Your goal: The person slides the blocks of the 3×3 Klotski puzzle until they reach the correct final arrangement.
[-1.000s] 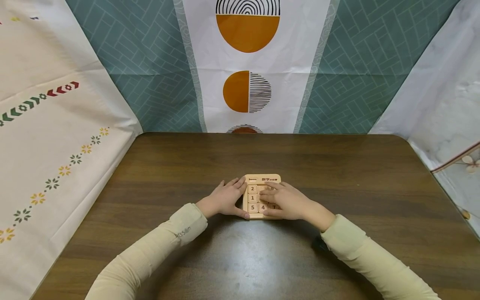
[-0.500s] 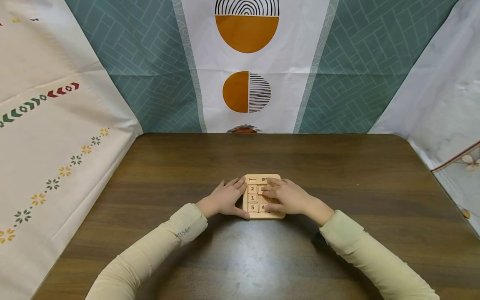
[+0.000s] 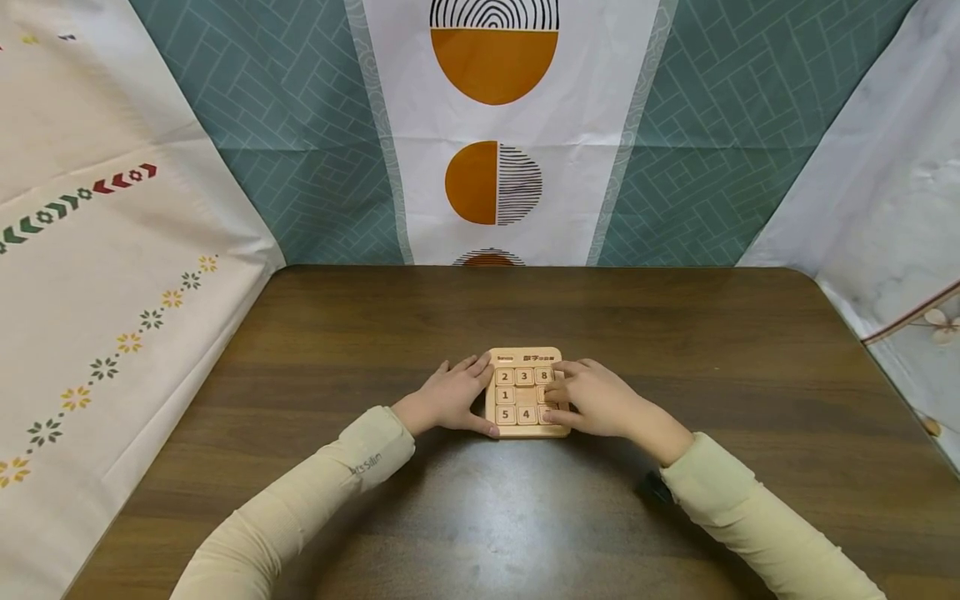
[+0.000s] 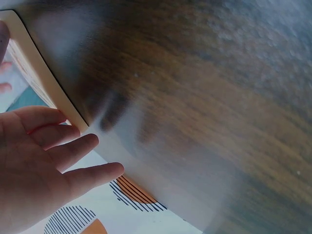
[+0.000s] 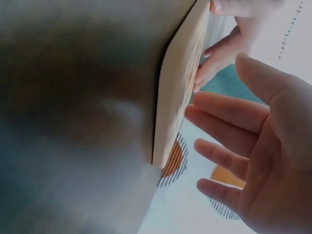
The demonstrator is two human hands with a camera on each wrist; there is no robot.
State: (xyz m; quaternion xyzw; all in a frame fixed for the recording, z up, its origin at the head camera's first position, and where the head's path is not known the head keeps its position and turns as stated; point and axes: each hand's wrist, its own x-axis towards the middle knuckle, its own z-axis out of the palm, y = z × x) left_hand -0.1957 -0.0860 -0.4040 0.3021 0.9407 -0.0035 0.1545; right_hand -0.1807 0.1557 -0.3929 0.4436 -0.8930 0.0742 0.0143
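Note:
A light wooden sliding number puzzle lies flat on the table. Tiles 2, 3 and 8 form its top row; 1, 5 and 4 show below, and the centre slot holds no tile. My left hand rests along the board's left edge, thumb by the lower left corner; its fingers look straight in the left wrist view. Over the right side is my right hand, partly covering the right column's lower tiles. In the right wrist view its fingers are extended and spread near the board's face; whether they touch a tile cannot be told.
The brown wooden table extends on all sides of the puzzle. Behind it hangs a patterned cloth, with an embroidered white cloth to the left. A small dark object shows below the right wrist.
My right hand first shifted slightly, then drew back to the right, uncovering the 3 and 8 tiles and the bare centre slot. The left hand and the board stay in place.

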